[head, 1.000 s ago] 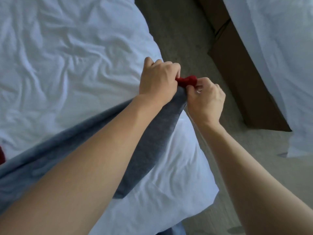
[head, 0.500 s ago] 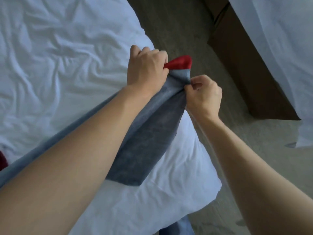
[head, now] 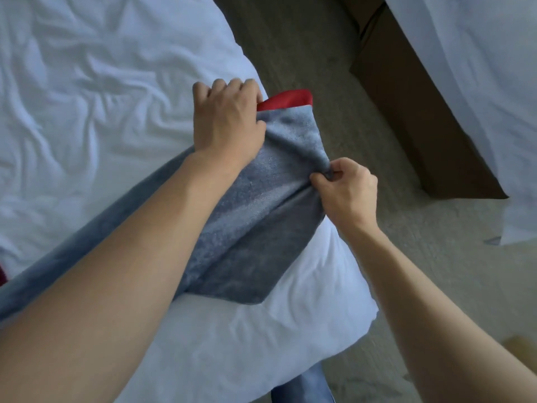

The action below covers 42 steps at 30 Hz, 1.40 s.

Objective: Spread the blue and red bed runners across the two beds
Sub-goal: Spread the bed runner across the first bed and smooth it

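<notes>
A blue-grey bed runner [head: 250, 216] with a red underside [head: 287, 98] lies across the white bed [head: 87, 97] on the left and reaches its right edge. My left hand [head: 226, 120] grips the runner's far corner, where the red side shows. My right hand [head: 345, 190] pinches the near edge of the same end, off the bed's side. The runner's cloth is stretched between both hands. Its left part runs under my left forearm toward the frame's edge. A dark red bit [head: 3, 276] shows at the far left.
A second bed [head: 479, 68] with white sheets and a brown base [head: 412, 117] stands at the right. Beige carpet [head: 319, 48] fills the aisle between the beds. My blue trouser leg [head: 305, 388] shows at the bottom.
My hands have moved apart, the left up and away, the right down toward me. The bunched end of the runner has opened wider, showing more blue cloth and the red underside.
</notes>
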Each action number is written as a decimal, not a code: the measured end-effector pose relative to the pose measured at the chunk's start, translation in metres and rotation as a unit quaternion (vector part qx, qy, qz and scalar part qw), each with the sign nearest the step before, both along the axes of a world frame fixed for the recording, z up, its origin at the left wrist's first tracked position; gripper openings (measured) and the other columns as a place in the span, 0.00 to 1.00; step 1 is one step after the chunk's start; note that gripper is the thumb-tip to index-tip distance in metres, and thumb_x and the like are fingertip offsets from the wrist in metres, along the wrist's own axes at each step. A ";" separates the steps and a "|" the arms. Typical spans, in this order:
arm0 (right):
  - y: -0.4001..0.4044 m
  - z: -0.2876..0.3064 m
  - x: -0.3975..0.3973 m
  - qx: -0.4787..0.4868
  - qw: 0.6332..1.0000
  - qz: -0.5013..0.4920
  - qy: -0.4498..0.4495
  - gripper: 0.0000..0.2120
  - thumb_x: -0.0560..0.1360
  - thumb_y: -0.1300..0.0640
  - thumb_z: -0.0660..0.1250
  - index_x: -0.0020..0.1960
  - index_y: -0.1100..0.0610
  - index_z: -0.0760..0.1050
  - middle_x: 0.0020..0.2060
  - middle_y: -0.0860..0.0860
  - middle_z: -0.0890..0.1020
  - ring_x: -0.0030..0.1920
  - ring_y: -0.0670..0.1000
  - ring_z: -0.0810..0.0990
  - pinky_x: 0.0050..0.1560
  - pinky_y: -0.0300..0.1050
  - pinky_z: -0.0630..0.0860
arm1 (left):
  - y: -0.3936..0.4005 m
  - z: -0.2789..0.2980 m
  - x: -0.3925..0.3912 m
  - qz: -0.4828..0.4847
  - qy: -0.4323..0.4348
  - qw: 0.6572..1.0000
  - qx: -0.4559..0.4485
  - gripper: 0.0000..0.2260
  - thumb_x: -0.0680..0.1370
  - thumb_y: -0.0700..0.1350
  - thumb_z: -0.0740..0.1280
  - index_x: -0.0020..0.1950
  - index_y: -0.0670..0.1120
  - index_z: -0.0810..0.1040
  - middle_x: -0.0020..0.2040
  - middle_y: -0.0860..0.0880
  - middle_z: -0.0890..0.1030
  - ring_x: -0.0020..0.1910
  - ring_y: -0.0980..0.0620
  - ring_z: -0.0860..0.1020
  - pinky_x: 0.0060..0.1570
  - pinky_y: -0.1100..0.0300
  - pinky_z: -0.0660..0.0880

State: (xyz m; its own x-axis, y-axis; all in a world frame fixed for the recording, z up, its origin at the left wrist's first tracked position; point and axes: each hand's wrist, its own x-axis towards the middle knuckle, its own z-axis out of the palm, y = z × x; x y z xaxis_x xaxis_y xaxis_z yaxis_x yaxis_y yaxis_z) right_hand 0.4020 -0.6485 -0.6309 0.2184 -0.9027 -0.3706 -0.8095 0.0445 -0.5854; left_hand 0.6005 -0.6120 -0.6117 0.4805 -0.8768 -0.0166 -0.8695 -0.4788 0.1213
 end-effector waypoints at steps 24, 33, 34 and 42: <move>0.045 0.008 -0.072 0.042 0.992 -0.108 -0.055 0.02 0.70 0.54 0.73 0.43 0.49 0.81 0.35 0.41 0.82 0.40 0.41 0.80 0.49 0.43 0.78 | -0.016 0.000 -0.092 -0.291 -0.069 0.953 0.053 0.08 0.77 0.43 0.63 0.50 0.50 0.82 0.48 0.49 0.82 0.61 0.45 0.73 0.74 0.40 0.48; 0.041 0.002 -0.085 0.018 0.988 -0.144 -0.046 0.01 0.71 0.53 0.71 0.42 0.48 0.80 0.35 0.40 0.81 0.41 0.41 0.81 0.44 0.37 0.75 | -0.017 -0.007 -0.115 -0.340 -0.040 0.936 0.084 0.08 0.78 0.47 0.62 0.51 0.53 0.80 0.49 0.51 0.82 0.58 0.46 0.74 0.73 0.44 0.53; 0.043 0.002 -0.083 0.022 0.988 -0.140 -0.066 0.01 0.70 0.52 0.71 0.42 0.48 0.80 0.35 0.40 0.82 0.41 0.40 0.80 0.45 0.37 0.76 | -0.021 -0.007 -0.110 -0.309 -0.030 0.947 0.079 0.08 0.78 0.47 0.62 0.52 0.53 0.80 0.50 0.50 0.82 0.58 0.46 0.74 0.71 0.45 0.55; 0.046 -0.010 -0.096 0.043 0.984 -0.165 -0.056 0.03 0.71 0.55 0.71 0.43 0.49 0.80 0.35 0.42 0.82 0.39 0.41 0.80 0.48 0.45 0.79 | -0.023 -0.009 -0.114 -0.340 0.017 0.934 0.113 0.05 0.76 0.48 0.64 0.49 0.53 0.79 0.48 0.52 0.81 0.52 0.48 0.76 0.66 0.47 0.63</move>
State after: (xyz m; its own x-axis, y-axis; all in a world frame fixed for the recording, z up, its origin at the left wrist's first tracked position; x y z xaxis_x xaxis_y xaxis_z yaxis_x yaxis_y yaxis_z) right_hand 0.3059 -0.6027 -0.6409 -0.0374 -0.8973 -0.4398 -0.6737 0.3477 -0.6521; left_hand 0.4868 -0.6350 -0.6210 -0.1891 -0.9512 -0.2437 -0.9794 0.1648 0.1169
